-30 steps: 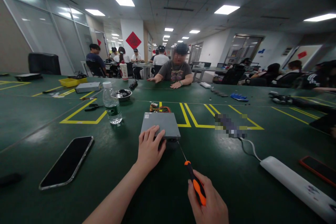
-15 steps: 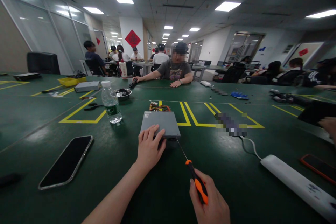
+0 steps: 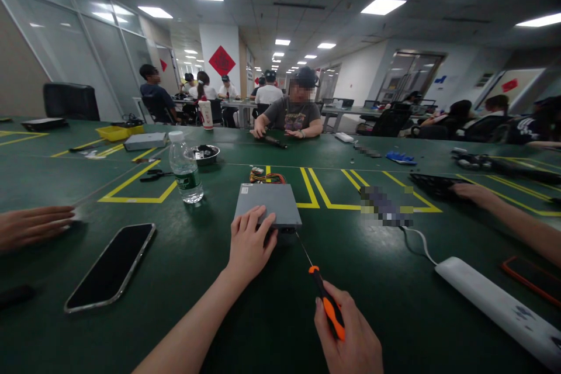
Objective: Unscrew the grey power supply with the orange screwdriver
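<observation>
A grey metal box [image 3: 268, 198] with a bundle of coloured wires [image 3: 268, 176] behind it lies on the green table [image 3: 245, 327]. My left hand [image 3: 252, 239] rests on the box's front left part, fingers spread over its top. My right hand [image 3: 348, 327] is closed round the orange and black handle of a screwdriver [image 3: 329, 307]. The thin shaft points up and left, its tip at the box's front right corner. Whether the tip sits in a screw is too small to tell.
Left of the box stand a water bottle [image 3: 187, 172] and a phone [image 3: 111, 266]. At right lies a white power strip [image 3: 495, 304]. Other people's hands reach in at the left edge [image 3: 35, 227] and right, on a black panel [image 3: 432, 184]. A person [image 3: 295, 111] sits opposite.
A hand has come in at the left edge. The black panel at right now lies further in, with a hand on it. The person opposite has moved a dark tool rightward. My hands barely moved.
</observation>
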Demonstrator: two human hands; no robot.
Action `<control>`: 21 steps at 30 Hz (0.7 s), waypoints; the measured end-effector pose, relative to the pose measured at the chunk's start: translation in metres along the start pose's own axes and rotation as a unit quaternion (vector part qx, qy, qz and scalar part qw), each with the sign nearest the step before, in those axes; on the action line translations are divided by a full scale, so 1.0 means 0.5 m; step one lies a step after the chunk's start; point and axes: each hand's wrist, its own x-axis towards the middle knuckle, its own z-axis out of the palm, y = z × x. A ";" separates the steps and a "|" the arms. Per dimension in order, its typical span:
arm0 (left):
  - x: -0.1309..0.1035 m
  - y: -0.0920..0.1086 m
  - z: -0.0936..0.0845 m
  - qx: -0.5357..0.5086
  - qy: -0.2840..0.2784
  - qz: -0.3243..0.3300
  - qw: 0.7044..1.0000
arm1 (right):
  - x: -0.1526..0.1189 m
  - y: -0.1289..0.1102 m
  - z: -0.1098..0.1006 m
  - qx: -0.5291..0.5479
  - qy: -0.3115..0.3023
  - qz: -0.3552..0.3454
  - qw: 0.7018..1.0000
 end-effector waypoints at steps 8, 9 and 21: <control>0.000 0.001 0.001 -0.001 -0.006 -0.003 1.000 | 0.003 0.004 -0.001 -0.005 -0.004 -0.017 1.000; 0.000 0.001 0.000 -0.002 -0.003 -0.002 1.000 | 0.003 0.005 -0.001 -0.004 -0.003 -0.015 1.000; 0.001 0.000 0.001 -0.004 -0.001 -0.003 1.000 | -0.002 0.000 0.003 0.019 -0.006 0.046 0.999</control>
